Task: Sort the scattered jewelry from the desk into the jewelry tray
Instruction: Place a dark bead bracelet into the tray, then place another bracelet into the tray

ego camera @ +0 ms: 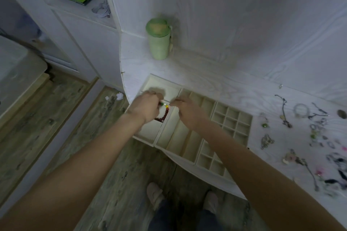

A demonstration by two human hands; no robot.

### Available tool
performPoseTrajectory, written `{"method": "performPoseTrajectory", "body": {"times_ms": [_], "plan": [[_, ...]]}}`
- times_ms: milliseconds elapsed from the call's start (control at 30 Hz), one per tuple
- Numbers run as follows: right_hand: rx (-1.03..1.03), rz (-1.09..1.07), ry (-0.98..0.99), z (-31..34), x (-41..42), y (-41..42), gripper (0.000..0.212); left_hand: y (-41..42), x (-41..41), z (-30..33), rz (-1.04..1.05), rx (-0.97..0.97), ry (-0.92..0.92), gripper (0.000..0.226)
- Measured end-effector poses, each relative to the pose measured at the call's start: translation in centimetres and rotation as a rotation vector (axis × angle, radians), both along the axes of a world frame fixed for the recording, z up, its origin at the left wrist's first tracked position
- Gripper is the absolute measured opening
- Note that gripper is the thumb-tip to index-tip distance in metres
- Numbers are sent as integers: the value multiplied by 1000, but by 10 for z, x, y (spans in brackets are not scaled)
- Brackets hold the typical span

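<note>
White desk (234,84) bearing, at its left end, a cream jewelry tray (189,135) of divided compartments. Green lidded cup (158,41) stands behind the tray near the wall. Left hand (148,107) and right hand (187,112) meet above the tray's left sections, fingers curled, each pinching an end of a dark red bead bracelet (164,116) that hangs between them. Scattered jewelry (304,137) lies well apart, at the desk's right.
</note>
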State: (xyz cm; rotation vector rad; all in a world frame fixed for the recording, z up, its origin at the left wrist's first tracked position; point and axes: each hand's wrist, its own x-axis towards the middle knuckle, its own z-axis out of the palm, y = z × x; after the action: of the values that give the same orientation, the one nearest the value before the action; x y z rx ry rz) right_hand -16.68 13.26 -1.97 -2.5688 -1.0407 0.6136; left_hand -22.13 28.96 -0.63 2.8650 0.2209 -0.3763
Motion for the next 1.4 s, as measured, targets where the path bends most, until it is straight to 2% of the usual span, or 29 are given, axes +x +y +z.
{"method": "performPoseTrajectory", "body": {"times_ms": [133, 267, 333, 500, 600, 700, 800, 900, 1000, 1067, 1200, 1300, 1400], "plan": [[39, -160, -2, 19, 18, -54, 45, -46, 33, 18, 33, -14, -47, 33], [74, -357, 16, 32, 41, -127, 37, -115, 70, 32, 87, -275, -115, 32], [69, -435, -13, 35, 51, -166, 35, -154, 90, 37, 88, -334, -143, 32], [-52, -602, -70, 23, 83, -272, 43, -251, 134, 31, 54, -467, -119, 25], [-141, -643, -95, 9, 99, -325, 38, -299, 154, 18, 2, -494, -117, 23], [-146, -661, -96, -4, 113, -365, 47, -346, 171, 2, -105, -484, -71, 29], [-132, -618, -128, -18, 129, -387, 45, -383, 187, -12, -209, -424, 11, 39], [-132, -577, -183, -31, 142, -395, 35, -408, 202, -22, -283, -306, 102, 50], [-175, -552, -222, -40, 150, -398, 25, -419, 211, -32, -356, -181, 96, 52], [-175, -526, -248, -44, 154, -399, 19, -422, 216, -40, -375, -145, 63, 47], [-119, -486, -267, -47, 157, -404, 18, -429, 223, -48, -384, -60, -40, 22], [-8, -516, -256, -40, 155, -408, 14, -428, 225, -46, -365, -166, -73, 18], [284, -721, -73, -15, 154, -405, 12, -419, 221, -27, -176, -483, -184, 11]]}}
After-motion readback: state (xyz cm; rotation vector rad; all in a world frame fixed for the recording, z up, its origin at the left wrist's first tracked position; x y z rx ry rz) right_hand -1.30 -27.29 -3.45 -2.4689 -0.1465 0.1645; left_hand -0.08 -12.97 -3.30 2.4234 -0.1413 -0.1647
